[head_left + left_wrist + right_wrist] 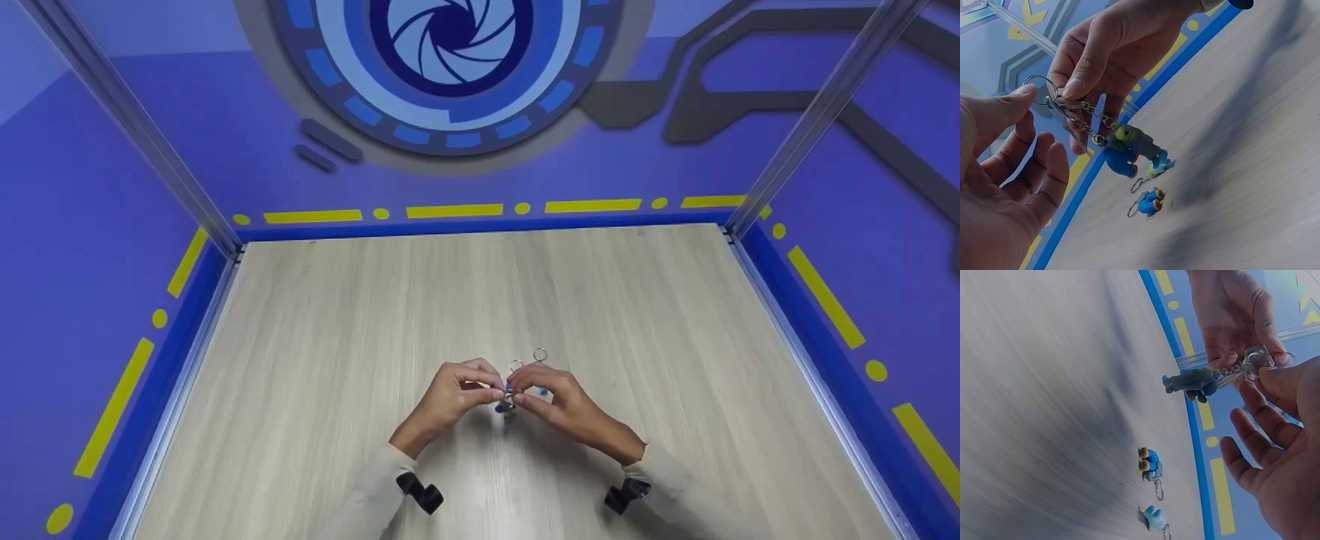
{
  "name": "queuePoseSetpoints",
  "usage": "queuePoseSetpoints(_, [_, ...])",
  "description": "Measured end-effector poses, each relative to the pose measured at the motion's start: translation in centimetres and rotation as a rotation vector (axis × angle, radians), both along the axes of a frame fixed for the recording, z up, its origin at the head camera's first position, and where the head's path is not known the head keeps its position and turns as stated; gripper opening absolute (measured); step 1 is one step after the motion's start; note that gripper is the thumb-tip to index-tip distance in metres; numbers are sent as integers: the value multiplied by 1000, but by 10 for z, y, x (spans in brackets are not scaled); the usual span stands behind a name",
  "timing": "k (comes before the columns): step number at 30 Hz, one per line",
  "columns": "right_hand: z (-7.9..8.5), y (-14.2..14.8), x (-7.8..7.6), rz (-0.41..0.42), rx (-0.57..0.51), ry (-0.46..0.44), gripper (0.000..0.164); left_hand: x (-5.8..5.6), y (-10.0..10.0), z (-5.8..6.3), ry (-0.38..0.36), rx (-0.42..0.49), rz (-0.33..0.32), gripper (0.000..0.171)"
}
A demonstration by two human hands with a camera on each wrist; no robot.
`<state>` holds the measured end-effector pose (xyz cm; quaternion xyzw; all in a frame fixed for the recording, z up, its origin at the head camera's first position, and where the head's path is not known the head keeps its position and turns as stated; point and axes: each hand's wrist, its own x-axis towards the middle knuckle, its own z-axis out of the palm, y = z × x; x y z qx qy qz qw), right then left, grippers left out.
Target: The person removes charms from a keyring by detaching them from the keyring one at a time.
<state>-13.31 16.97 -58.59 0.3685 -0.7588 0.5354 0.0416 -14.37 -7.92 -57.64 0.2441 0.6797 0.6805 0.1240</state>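
My left hand (454,394) pinches a metal split ring (1041,84) between thumb and fingertip; the other fingers are loosely bent. Close beside it, my right hand (559,397) pinches the same ring cluster with thumb and index finger. Flat, key-like metal pieces (1232,379) are partly hidden by the fingers. From short chains below the ring hang two keychain figurines, one blue (1119,158) and one grey with a yellow-green head (1139,142). Both hang above the table, side by side.
Two more figurine keychains lie on the wooden table (337,337) beyond my hands: a blue one with orange feet (1152,461) and a light blue one (1154,518), each with its own ring. Blue panels (187,150) with metal corner posts enclose the back and sides.
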Motion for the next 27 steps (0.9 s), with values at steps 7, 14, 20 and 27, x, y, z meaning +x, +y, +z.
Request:
queuePoseSetpoints(7, [-3, -2, -1, -5, -9, 2, 10, -1, 1, -3, -10, 49, -21, 15])
queuePoseSetpoints(14, [-3, -4, 1, -15, -13, 10, 12, 0, 2, -3, -14, 56, -16, 6])
queuePoseSetpoints(20, [-2, -3, 2, -22, 2, 10, 15, 0, 3, -3, -8, 57, -12, 14])
queuePoseSetpoints(27, [-1, -2, 4, -12, 6, -28, 12, 1, 6, -3, -10, 53, -9, 9])
